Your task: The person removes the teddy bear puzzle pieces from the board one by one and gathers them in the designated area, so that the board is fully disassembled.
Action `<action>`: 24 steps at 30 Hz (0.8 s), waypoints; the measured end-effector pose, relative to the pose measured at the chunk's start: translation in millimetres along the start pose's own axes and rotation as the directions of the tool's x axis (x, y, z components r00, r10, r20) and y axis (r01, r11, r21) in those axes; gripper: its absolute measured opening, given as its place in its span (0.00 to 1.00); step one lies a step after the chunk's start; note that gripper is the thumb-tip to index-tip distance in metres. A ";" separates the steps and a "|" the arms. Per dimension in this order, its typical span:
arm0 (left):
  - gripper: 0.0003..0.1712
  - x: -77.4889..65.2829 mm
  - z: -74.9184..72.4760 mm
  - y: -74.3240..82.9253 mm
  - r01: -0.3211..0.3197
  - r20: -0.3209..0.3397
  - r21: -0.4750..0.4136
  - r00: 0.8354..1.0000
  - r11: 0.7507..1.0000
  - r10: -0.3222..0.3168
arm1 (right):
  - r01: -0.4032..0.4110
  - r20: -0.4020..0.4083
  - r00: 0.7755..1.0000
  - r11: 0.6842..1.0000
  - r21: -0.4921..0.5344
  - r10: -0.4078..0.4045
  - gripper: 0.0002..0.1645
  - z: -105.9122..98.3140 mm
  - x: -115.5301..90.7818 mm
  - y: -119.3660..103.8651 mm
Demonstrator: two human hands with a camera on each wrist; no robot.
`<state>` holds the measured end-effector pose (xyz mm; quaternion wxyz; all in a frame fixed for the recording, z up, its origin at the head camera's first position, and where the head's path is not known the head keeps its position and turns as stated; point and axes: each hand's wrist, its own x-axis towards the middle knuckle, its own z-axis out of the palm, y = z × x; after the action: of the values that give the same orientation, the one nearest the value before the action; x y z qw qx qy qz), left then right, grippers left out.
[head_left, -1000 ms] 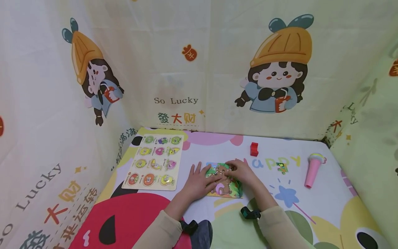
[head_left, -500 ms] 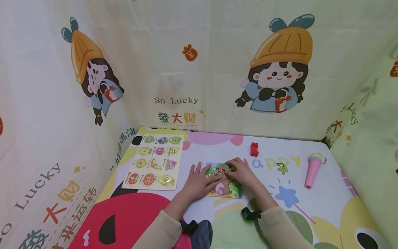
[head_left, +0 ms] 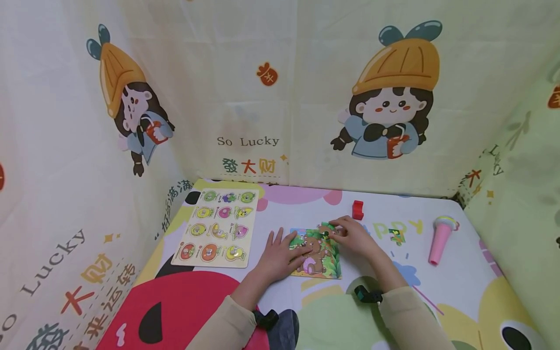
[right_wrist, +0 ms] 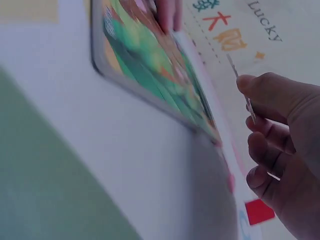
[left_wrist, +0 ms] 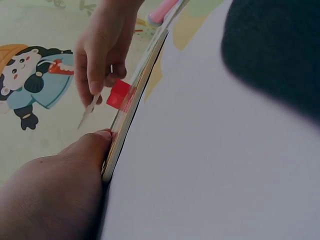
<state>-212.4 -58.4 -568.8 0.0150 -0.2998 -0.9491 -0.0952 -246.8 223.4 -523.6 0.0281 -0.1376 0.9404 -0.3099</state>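
Observation:
A small bear jigsaw puzzle (head_left: 331, 265) lies in its board in the middle of the table. My left hand (head_left: 277, 260) rests on its left side, fingers spread and fairly straight across the picture; in the left wrist view the thumb sits at the board's edge. Above the puzzle's top right corner, my right hand (head_left: 356, 238) pinches a green and brown puzzle piece (head_left: 325, 226) between thumb and fingers. The right wrist view shows this puzzle piece (right_wrist: 231, 64) nearly edge-on, raised off the board. Another puzzle piece (head_left: 397, 236), green and yellow, lies loose to the right.
A wooden fruit-picture board (head_left: 253, 214) lies at the left. Behind the right hand stands a small red block-like object (head_left: 358, 210). A pink toy microphone (head_left: 442, 240) lies at the right. Printed cloth walls (head_left: 306, 121) enclose the table at the back and sides.
My right hand has moved right and slightly back from the puzzle, lifting a piece out of its top right area. The left hand has stayed in place.

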 end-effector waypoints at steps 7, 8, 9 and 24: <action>0.25 -0.3 3.8 0.1 0.010 -0.004 -0.016 1.000 1.000 -0.010 | -0.004 -0.035 0.999 0.998 -0.068 0.002 0.26 -32.8 -10.3 30.1; 0.25 -0.5 3.8 0.3 0.011 -0.006 -0.017 1.000 1.000 -0.011 | -0.010 -0.039 0.999 0.997 -0.078 0.007 0.26 -37.7 -12.0 35.4; 0.25 -0.6 3.4 0.6 0.012 -0.007 -0.017 1.000 1.000 -0.013 | -0.017 -0.041 0.999 0.997 -0.080 0.014 0.26 -42.7 -13.8 40.2; 0.25 -1.3 -0.7 1.9 0.012 0.004 0.008 1.000 1.000 -0.012 | -0.134 -0.005 0.991 0.980 -0.145 0.135 0.32 -79.0 -31.1 102.5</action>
<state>-210.3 -57.8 -567.9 0.0135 -0.2944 -0.9512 -0.0910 -252.6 356.4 -521.4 0.0410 -0.0762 0.9674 -0.2379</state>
